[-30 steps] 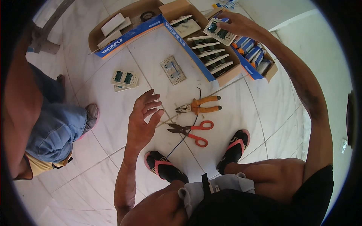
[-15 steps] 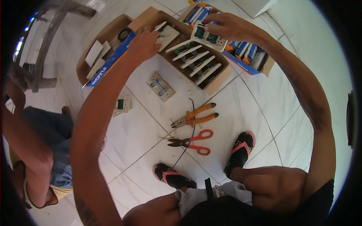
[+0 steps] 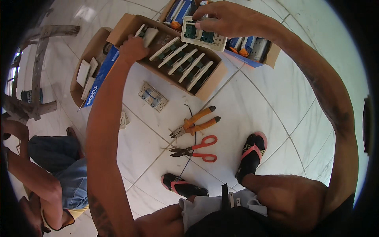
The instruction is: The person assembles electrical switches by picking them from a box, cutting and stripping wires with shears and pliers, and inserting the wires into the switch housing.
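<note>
My right hand (image 3: 225, 19) grips a white wall switch plate (image 3: 203, 37) by its upper edge, its back with green modules facing me. It hangs over the right end of an open cardboard box (image 3: 221, 75). At the box's left end, my left hand (image 3: 134, 48) has its fingers closed round a white switch plate (image 3: 149, 36), which stands tilted in the box; the fingertips are partly hidden. Several similar plates (image 3: 183, 61) stand on edge in a row between my hands.
On the tiled floor lie orange-handled pliers (image 3: 195, 120), red-handled snips (image 3: 197, 150), a thin dark wire (image 3: 188, 164) and a wall plate (image 3: 153, 96). Another box (image 3: 75, 89) holds white plates; a third (image 3: 272, 55) holds blue-orange packets. A person (image 3: 59, 173) sits at left, near a wooden frame (image 3: 37, 79).
The view has shifted slightly. The plate at my left hand lay flatter before and now stands more upright at the box's left end. My right hand still holds its plate.
</note>
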`<state>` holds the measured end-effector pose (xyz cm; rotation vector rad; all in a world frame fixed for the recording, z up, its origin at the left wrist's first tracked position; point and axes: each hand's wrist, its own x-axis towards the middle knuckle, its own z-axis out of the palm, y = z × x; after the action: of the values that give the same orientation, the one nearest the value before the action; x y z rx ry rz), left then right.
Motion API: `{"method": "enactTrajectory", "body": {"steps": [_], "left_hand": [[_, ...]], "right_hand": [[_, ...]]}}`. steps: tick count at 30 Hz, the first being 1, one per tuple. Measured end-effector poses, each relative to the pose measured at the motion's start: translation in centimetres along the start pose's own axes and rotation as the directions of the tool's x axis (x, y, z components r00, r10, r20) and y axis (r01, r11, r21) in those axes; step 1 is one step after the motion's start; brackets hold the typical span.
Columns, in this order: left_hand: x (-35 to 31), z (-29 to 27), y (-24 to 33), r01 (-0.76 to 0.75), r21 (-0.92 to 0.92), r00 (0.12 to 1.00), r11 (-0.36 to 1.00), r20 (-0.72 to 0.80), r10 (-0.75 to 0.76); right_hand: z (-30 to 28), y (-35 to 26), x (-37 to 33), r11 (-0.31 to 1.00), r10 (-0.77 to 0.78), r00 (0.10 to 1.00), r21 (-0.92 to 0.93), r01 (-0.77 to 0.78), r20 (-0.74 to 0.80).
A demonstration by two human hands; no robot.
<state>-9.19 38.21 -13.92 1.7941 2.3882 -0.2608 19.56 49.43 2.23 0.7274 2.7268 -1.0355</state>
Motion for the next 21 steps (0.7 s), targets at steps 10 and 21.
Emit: {"method": "enactTrajectory", "body": {"steps": [10,21], "left_hand": [[1.0,-1.6,-6.3,-0.167,-0.304,0.984,0.938,-0.114,0.138],[-2.3,-1.9,-4.4,-0.162,-0.207,0.914,0.965,-0.4,0.068]], "right_hand": [[-0.2,-1.2,0.2,0.998,0.04,0.999,0.046,-0.039,-0.02],[2.9,-1.2,2.9,0.999,0.006,0.982,-0.031,-0.012,-0.189]]}}
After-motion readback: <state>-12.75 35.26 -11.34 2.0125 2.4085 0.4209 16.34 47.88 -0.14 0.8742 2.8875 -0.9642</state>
